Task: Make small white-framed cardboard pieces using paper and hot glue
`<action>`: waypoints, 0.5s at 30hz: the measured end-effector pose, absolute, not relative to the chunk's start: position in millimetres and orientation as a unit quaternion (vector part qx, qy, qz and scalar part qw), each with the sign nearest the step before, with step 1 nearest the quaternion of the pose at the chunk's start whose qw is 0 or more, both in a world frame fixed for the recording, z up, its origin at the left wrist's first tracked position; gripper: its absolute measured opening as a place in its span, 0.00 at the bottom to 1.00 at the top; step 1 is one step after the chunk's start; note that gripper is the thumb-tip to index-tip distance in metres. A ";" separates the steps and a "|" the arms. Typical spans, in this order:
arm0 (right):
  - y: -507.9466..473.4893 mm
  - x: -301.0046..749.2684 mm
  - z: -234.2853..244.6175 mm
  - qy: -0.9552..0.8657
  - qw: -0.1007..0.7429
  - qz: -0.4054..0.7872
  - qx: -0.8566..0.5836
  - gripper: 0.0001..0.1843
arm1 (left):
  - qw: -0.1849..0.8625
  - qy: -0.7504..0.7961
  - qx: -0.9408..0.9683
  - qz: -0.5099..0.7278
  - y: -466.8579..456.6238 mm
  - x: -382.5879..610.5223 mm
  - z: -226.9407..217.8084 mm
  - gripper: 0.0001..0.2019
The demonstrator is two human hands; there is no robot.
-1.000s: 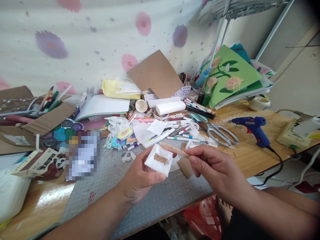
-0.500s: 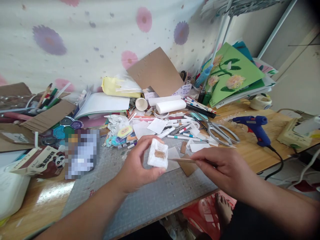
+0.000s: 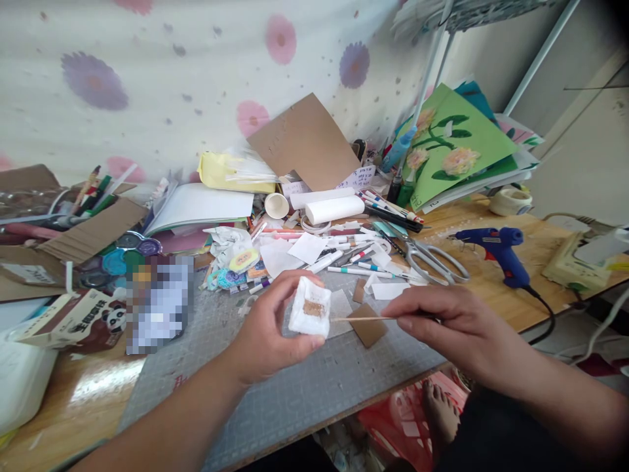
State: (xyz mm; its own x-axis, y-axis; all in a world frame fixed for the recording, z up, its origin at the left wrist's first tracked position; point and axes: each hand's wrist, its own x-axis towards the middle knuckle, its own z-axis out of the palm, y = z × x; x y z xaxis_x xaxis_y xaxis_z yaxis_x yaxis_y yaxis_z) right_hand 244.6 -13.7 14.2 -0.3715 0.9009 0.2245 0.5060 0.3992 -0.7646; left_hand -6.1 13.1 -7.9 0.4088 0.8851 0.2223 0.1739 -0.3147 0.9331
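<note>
My left hand [image 3: 268, 328] grips a small white block-shaped piece [image 3: 299, 321] by its edges, thumb below and fingers behind. Its face, turned toward me, has a rough brown patch in the middle. In my right hand [image 3: 442, 321] is a thin wooden stick [image 3: 361, 319], pinched between thumb and fingers. The stick's tip points left at the white piece's right edge; whether it touches I cannot tell. Beneath the stick, a brown cardboard piece [image 3: 369, 332] and a pale sheet [image 3: 340, 305] lie on the grey cutting mat [image 3: 275, 406].
Scissors [image 3: 437, 259] and a blue glue gun [image 3: 506, 252] with its cord lie to the right. Pens and paper scraps [image 3: 307, 248] spread behind my hands. A panda-printed carton [image 3: 73, 318] stands left, and a cardboard sheet [image 3: 304, 141] leans at the back.
My right hand has moved slightly right and turned, so the stick looks thinner and lies more level. The white piece has tilted a little in my left hand.
</note>
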 end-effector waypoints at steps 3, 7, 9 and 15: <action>-12.9 245.9 13.7 -0.733 0.364 0.329 -0.471 0.08 | 0.459 0.374 0.701 0.399 12.7 -5.1 -7.0 0.25; -12.1 243.5 13.1 -0.738 0.366 0.278 -0.494 0.08 | 0.458 0.380 0.692 0.407 11.1 -3.6 -5.6 0.25; -12.1 241.9 13.1 -0.749 0.354 0.257 -0.498 0.09 | 0.464 0.384 0.688 0.406 10.5 -3.6 -5.4 0.25; -12.0 241.6 9.0 -0.765 0.349 0.207 -0.500 0.09 | 0.446 0.387 0.698 0.406 10.7 -5.4 -6.3 0.26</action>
State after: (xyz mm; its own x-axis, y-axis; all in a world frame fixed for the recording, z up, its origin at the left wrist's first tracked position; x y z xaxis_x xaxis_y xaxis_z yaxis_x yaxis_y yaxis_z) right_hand 241.6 -12.0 9.0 -0.2562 0.9099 0.3264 0.6208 0.4137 -0.6660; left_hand -5.4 10.7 -6.3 0.3714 0.9018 0.2209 0.1774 -0.3025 0.9365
